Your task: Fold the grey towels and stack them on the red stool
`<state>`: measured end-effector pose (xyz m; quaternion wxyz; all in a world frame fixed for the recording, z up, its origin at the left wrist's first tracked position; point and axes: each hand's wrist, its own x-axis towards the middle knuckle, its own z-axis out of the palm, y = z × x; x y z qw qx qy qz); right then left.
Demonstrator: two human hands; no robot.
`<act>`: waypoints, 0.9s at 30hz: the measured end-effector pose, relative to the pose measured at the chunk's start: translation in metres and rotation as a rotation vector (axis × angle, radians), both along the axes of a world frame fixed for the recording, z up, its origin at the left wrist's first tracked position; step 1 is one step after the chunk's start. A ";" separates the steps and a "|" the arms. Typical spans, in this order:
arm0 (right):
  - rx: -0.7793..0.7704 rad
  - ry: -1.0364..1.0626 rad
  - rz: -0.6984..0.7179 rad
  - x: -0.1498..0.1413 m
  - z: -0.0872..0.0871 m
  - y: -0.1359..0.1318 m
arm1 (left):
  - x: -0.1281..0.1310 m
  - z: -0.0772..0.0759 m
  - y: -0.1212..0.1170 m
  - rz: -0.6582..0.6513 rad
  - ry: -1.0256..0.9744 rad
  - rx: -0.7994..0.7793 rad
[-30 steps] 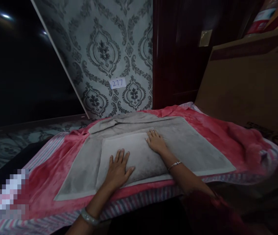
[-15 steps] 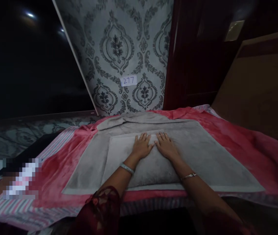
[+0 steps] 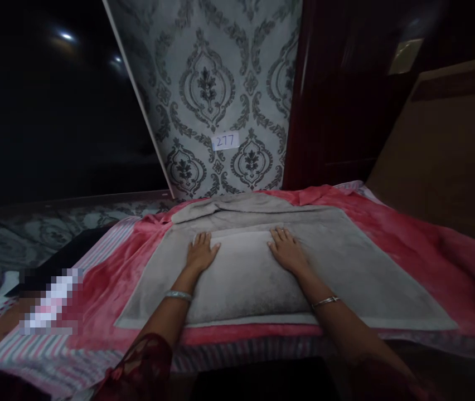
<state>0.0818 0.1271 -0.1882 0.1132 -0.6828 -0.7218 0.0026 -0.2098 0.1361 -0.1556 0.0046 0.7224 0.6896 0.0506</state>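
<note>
A grey plush towel lies spread out, with a bunched fold along its far side. Over its middle is a smaller, lighter grey folded panel; I cannot tell whether it is part of the same cloth. My left hand rests flat near the panel's far left corner, fingers apart. Flat near the far right corner lies my right hand, its fingers pointing away from me. Neither hand grips anything.
Under the towel is a red blanket over a striped sheet. A dark screen stands at left, a cardboard box at right. Behind, patterned wallpaper carries a paper label reading 277.
My left hand has slid left across the panel, away from my right hand, which stays in about the same place. The view has shifted slightly.
</note>
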 end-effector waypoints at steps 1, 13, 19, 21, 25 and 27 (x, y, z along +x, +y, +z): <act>0.001 0.008 -0.003 -0.001 0.001 0.000 | -0.002 0.000 0.000 0.002 -0.006 0.000; 0.018 0.153 0.003 -0.004 0.015 -0.002 | -0.003 0.004 -0.002 0.163 0.014 0.147; 0.115 0.207 -0.065 -0.003 0.016 0.000 | -0.021 -0.005 0.011 0.191 -0.106 0.225; 0.137 0.233 -0.130 -0.001 0.018 0.002 | -0.026 -0.007 0.016 0.197 -0.140 0.213; 0.145 0.397 -0.247 0.007 0.021 0.009 | -0.026 -0.003 0.014 0.211 -0.207 0.208; 0.125 0.484 -0.304 0.011 0.022 0.014 | -0.023 0.003 0.009 0.232 -0.241 0.199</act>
